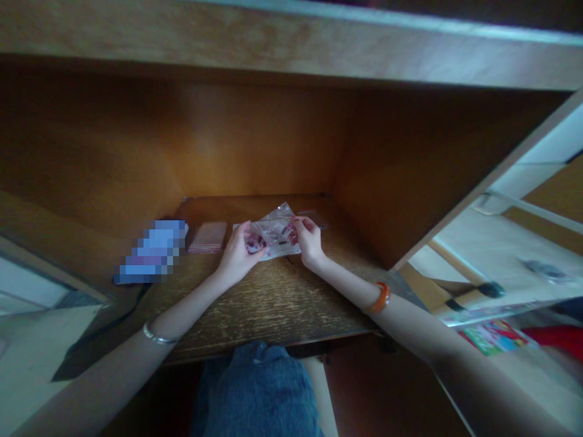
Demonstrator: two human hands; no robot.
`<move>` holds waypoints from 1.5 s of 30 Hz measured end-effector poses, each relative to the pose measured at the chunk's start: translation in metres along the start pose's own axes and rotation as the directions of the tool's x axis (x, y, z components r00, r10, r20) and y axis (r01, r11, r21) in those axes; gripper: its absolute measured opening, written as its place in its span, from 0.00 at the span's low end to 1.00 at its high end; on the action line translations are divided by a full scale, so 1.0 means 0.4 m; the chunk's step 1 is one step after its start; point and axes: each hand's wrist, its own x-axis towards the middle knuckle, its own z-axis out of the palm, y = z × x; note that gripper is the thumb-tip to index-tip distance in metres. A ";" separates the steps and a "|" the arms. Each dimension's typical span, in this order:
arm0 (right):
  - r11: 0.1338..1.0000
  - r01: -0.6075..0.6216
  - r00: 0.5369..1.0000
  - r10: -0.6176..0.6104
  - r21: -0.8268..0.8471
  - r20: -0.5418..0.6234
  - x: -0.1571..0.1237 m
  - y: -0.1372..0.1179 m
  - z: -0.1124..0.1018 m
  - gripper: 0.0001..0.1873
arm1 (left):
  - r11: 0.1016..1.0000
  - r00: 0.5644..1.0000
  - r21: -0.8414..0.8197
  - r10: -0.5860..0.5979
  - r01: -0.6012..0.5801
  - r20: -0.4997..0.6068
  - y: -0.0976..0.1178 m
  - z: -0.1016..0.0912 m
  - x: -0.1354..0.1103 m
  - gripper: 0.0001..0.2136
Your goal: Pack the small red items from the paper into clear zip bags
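Note:
A clear plastic bag [276, 226] with small dark red pieces in it is held between both hands, just above the worn wooden desk top [255, 303]. My left hand [237, 254] grips its left side, thumb along the lower edge. On the other side, my right hand [310, 241] pinches the bag's upper right part between thumb and fingers. What exactly the red pieces are is too blurred to tell. Left of the bag lies a stack of flat pinkish packets [207, 237]. Another thin clear packet [312, 218] lies partly behind my right hand.
A phone-like device [152, 252], its screen pixelated, leans at the left with a dark cable [122, 315] running from it. Wooden side walls and a back panel [264, 139] enclose the desk. A thick shelf edge [291, 45] crosses overhead.

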 end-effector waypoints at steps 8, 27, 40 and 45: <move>0.993 0.086 0.995 -0.081 -0.077 0.060 -0.006 0.005 -0.002 0.11 | 0.975 0.982 0.218 -0.005 -0.037 0.190 -0.009 0.000 -0.002 0.35; 0.980 0.190 0.971 -0.179 -0.060 0.156 -0.044 -0.025 0.011 0.11 | 0.985 0.985 0.169 -0.045 0.016 0.168 -0.020 0.006 -0.006 0.31; 0.977 0.202 0.972 -0.192 -0.066 0.136 -0.048 -0.028 0.012 0.10 | 0.986 0.979 0.160 -0.071 0.040 0.191 -0.006 0.001 -0.002 0.29; 0.968 0.248 0.963 -0.242 -0.041 0.116 -0.052 -0.034 0.014 0.08 | 0.991 0.979 0.117 -0.091 0.071 0.181 0.006 -0.002 0.000 0.27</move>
